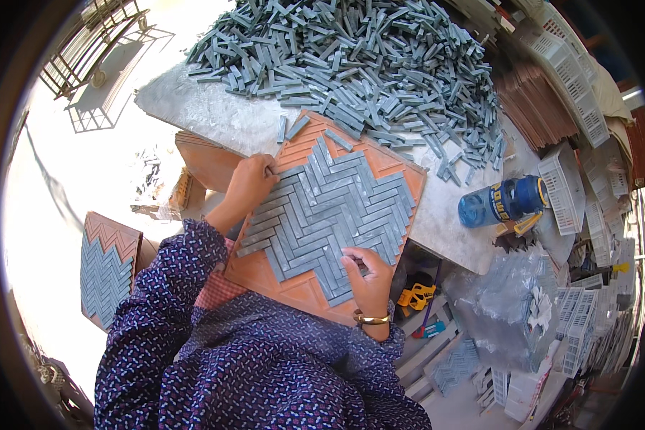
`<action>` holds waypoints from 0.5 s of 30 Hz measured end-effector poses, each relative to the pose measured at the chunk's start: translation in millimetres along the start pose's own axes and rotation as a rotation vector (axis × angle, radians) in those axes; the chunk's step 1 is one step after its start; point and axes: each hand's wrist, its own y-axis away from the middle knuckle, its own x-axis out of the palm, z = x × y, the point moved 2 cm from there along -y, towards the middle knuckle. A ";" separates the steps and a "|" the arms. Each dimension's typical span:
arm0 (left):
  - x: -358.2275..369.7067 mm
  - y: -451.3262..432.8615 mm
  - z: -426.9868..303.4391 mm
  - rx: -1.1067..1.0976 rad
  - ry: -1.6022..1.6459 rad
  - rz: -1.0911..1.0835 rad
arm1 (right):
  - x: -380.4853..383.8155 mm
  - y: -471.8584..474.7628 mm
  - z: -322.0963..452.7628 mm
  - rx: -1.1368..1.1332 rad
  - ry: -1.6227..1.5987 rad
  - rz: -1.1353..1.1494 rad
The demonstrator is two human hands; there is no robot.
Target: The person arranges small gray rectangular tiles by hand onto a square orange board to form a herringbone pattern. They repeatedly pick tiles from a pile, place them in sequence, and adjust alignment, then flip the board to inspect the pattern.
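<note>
An orange moulded tray (287,290) with ribbed slots lies tilted before me, its far part over the tabletop and its near part towards my lap. Narrow grey stone strips (333,215) fill most of it in a herringbone pattern. Bare slots show along its far and near edges. My left hand (255,177) is at the tray's upper left side, fingers curled by the outermost strips; whether it pinches one is hidden. Over the lower right strips rests my right hand (370,274), thumb close to the bent fingers, with no strip plainly visible between them. Two loose strips (337,140) lie across the tray's far edge.
A large heap of grey strips (355,59) covers the far tabletop (188,99). A blue bottle (500,200) lies on its side at right, near white plastic crates (561,188). Another partly filled tray (105,269) stands at left. Plastic-wrapped stacks (500,306) stand lower right.
</note>
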 end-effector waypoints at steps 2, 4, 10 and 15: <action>-0.1 -2.0 0.0 -0.046 0.042 0.041 | -1.8 -0.2 -2.7 0.011 -0.014 -0.003; -1.9 -4.0 -0.2 -0.082 0.127 0.070 | -3.8 -0.3 -2.7 0.015 -0.023 -0.002; -8.0 -21.0 3.0 -0.158 0.064 0.312 | -9.1 1.2 -8.8 -0.002 -0.018 -0.036; -2.0 -23.5 -2.1 -0.091 -0.114 0.266 | -9.7 1.5 -7.5 -0.037 0.024 -0.054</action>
